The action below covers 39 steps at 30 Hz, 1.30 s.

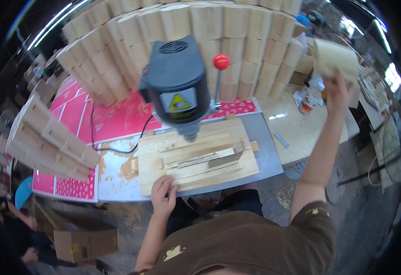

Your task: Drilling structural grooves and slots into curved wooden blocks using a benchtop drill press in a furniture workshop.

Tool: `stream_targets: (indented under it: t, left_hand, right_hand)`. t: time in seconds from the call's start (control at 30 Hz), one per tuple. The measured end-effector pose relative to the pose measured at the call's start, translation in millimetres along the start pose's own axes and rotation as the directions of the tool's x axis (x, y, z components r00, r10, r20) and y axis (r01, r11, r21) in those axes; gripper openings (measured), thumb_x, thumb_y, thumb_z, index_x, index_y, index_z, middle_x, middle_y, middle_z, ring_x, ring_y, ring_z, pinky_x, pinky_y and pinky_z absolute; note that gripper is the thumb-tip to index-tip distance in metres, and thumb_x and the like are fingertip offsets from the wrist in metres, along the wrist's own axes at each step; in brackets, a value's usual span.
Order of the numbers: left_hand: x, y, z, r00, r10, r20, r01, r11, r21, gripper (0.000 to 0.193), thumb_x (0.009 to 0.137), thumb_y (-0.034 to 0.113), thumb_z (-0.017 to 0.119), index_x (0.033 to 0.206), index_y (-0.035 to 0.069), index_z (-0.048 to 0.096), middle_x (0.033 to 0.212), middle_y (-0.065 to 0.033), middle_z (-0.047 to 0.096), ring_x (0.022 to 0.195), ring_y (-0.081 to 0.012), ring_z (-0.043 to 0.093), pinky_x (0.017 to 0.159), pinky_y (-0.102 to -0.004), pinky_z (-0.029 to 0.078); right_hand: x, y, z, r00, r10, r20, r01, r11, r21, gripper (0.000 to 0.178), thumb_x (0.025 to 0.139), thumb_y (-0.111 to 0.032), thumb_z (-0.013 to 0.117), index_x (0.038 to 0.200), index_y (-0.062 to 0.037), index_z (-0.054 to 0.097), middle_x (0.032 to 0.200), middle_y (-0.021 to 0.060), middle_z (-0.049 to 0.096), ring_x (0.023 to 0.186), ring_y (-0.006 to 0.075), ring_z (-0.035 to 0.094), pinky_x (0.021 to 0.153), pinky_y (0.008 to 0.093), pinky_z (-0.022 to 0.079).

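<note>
My right hand is raised at the upper right, its fingers closed on the lower edge of a pale wooden block with a rounded face. My left hand rests on the front left edge of a flat wooden jig, fingers loosely bent and holding nothing. Set into the jig is a long slot with a wooden strip standing in it. Above the jig's back edge hangs the chuck of a dark grey drill press, whose lever ends in a red ball knob.
Tall stacks of similar wooden blocks wall off the back, with another stack at the left. A bottle and a small metallic strip lie right. A black cord crosses the table. A cardboard box and another person are lower left.
</note>
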State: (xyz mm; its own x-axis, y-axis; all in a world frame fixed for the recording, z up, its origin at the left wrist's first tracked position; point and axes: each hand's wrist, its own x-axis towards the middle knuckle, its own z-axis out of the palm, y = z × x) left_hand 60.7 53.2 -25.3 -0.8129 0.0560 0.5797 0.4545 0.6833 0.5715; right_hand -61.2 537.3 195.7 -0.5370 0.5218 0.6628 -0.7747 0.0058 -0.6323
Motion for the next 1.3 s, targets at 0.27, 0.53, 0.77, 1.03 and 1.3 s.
stream_targets:
  t: [0.27, 0.53, 0.77, 1.03, 1.3]
  left_hand:
    - [33, 66, -34, 0.998, -0.017, 0.057, 0.046, 0.839, -0.543, 0.037, 0.075, 0.006, 0.069, 0.109, -0.001, 0.056, 0.096, -0.0096, 0.060, 0.084, -0.0181, 0.058, 0.080, -0.0298, 0.045]
    - [11, 86, -38, 0.960, -0.262, 0.096, 0.237, 0.584, -0.776, 0.048, 0.070, 0.011, 0.079, 0.110, 0.001, 0.054, 0.090, -0.0029, 0.058, 0.080, -0.0099, 0.054, 0.073, -0.0234, 0.045]
    - [13, 79, -58, 0.833, -0.550, 0.051, 0.374, 0.494, -0.785, 0.028, 0.077, 0.006, 0.073, 0.100, -0.001, 0.058, 0.086, -0.0024, 0.063, 0.071, -0.0058, 0.054, 0.065, -0.0209, 0.045]
    - [31, 14, -87, 0.672, -0.730, 0.124, 0.479, 0.300, -0.825, 0.026, 0.080, 0.016, 0.070, 0.090, -0.007, 0.062, 0.082, -0.0092, 0.065, 0.070, -0.0122, 0.062, 0.062, -0.0223, 0.048]
    - [51, -5, -54, 0.544, -0.796, 0.267, 0.725, 0.285, -0.628, 0.038, 0.074, 0.028, 0.074, 0.084, -0.007, 0.062, 0.072, -0.0089, 0.063, 0.054, -0.0124, 0.058, 0.047, -0.0230, 0.043]
  right_hand:
    - [-224, -8, 55, 0.860, 0.424, 0.284, -0.419, 0.904, -0.083, 0.061, 0.082, -0.007, 0.063, 0.134, -0.0006, 0.033, 0.130, 0.0117, 0.046, 0.121, 0.0242, 0.047, 0.100, 0.0396, 0.040]
    - [-304, -27, 157, 0.653, 0.494, 0.574, -0.671, 0.728, 0.137, 0.082, 0.076, -0.009, 0.070, 0.141, -0.0025, 0.020, 0.134, 0.0140, 0.039, 0.123, 0.0231, 0.043, 0.099, 0.0366, 0.040]
    - [-338, -16, 170, 0.535, 0.626, 0.567, -0.803, 0.585, 0.112, 0.072, 0.086, -0.004, 0.060, 0.144, -0.0050, 0.017, 0.134, 0.0110, 0.038, 0.123, 0.0193, 0.041, 0.099, 0.0319, 0.037]
    - [-267, 19, 129, 0.736, 0.110, 0.667, 0.468, 0.629, -0.621, 0.047, 0.074, -0.022, 0.073, 0.117, -0.0077, 0.058, 0.106, 0.0176, 0.053, 0.095, 0.0299, 0.050, 0.083, 0.0378, 0.042]
    - [-245, 64, 95, 0.565, 0.288, 0.773, 0.525, 0.597, -0.607, 0.036, 0.066, -0.026, 0.077, 0.094, -0.0079, 0.064, 0.091, 0.0091, 0.060, 0.090, 0.0306, 0.050, 0.079, 0.0390, 0.042]
